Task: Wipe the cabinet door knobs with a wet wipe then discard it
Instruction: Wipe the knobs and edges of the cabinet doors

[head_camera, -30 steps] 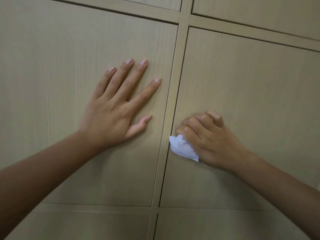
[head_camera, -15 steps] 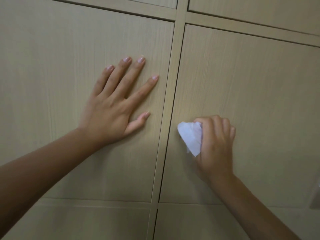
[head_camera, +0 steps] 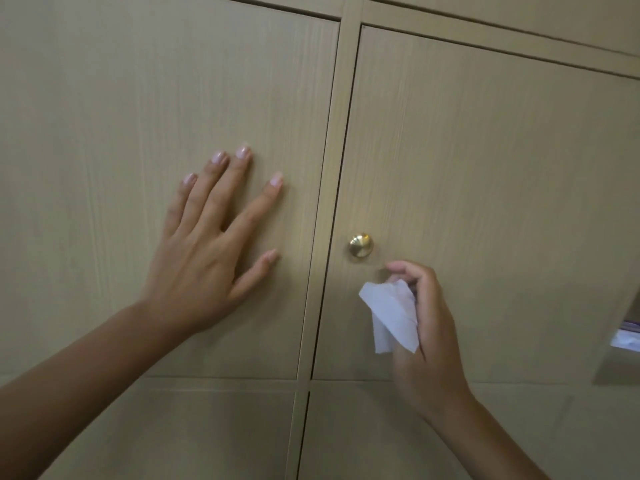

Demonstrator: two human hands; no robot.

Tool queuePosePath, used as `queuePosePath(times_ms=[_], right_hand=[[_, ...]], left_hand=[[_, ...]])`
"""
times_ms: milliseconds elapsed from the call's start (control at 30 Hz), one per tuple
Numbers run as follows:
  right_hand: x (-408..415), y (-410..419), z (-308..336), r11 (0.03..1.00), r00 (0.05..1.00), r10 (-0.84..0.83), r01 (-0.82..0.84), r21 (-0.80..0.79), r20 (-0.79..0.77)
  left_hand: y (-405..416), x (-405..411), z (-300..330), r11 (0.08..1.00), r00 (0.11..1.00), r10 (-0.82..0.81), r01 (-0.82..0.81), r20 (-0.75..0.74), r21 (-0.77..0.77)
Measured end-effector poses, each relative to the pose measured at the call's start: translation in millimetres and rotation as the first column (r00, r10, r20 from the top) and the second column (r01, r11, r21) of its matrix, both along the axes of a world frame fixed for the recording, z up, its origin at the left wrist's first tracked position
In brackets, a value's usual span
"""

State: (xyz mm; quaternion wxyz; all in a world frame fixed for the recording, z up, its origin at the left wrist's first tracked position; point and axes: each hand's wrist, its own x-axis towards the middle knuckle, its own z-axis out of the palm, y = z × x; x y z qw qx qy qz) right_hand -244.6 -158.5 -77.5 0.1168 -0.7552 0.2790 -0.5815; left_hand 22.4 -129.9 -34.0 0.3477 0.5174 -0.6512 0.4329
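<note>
The wet wipe (head_camera: 391, 315), white and crumpled into loose folds, is sitting in the right hand (head_camera: 427, 327), whose curled fingers are pinching it from behind so that a flap is hanging down and to the left of the palm. In the head view, the only one given, that hand is hovering just below and to the right of a small round brass knob (head_camera: 360, 244), near it but apart from it, with the knob fully showing. The knob is sitting close to the left edge of the right cabinet door (head_camera: 485, 202), a pale wood-grain panel. The left hand (head_camera: 207, 258) is lying flat against the left cabinet door (head_camera: 138, 116), its fingers straight and slightly spread, pointing up and to the right, holding nothing. A narrow upright strip of frame (head_camera: 329, 168) is running between the two doors. Further panels are showing above and below them. At the right edge, an opening (head_camera: 627, 332) is showing something pale inside, too blurred to tell.
</note>
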Motion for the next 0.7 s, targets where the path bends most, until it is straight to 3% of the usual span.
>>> queuePosePath(times_ms=[200,700], right_hand=[[32.8,22.6,-34.6,0.990,0.998,0.061,-0.064,0.127,0.028],[150.2,81.2,-111.8,0.935,0.989,0.140,-0.146,0.323,0.041]], left_hand=[[27.1,14.0,-57.5,0.999,0.999,-0.022,0.024,-0.035,0.046],[115.4,101.2,-174.9,0.980,0.920,0.065,0.014,-0.387,0.198]])
